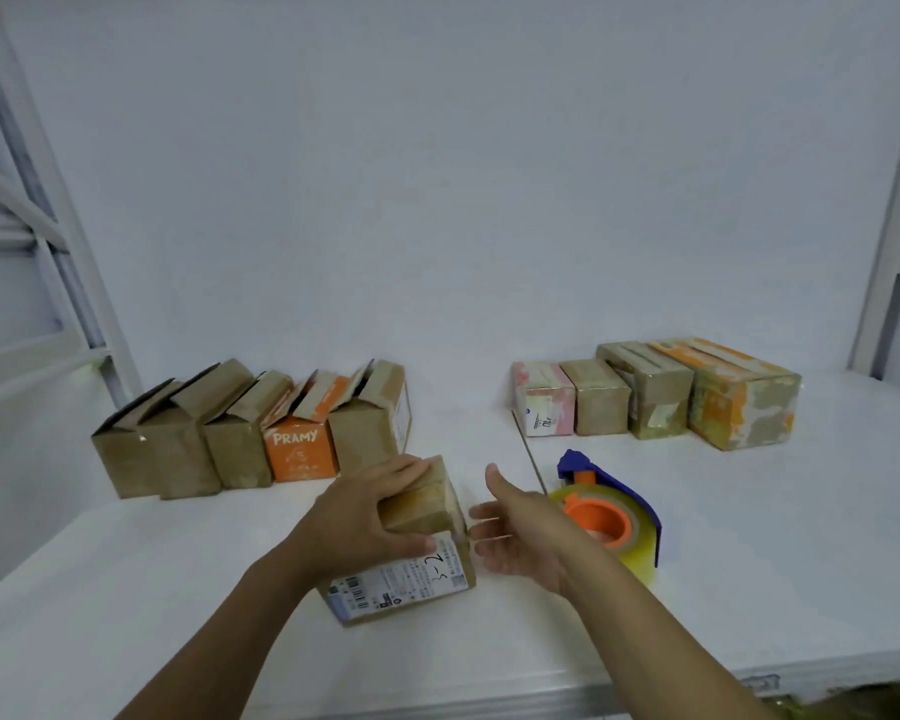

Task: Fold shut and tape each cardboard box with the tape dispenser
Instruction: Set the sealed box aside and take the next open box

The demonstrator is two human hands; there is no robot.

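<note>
Left grip (370, 517) clamps round the box (411, 584) on the tabletop (178, 589). Right grip (513, 537) is spread wide just beside it, with the dispenser (619, 511) right behind.

The box (427, 504) is matt brown cardboard with a paper label (406, 576). The tape dispenser (630, 491) is smooth blue and orange plastic; its tape roll (640, 558) looks glossy and clear. The table (749, 537) is smooth matt white

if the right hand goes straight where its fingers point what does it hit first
Most likely the labelled cardboard box gripped by the left hand: the fingers of the right hand point left at its side, though depth is unclear.
</note>
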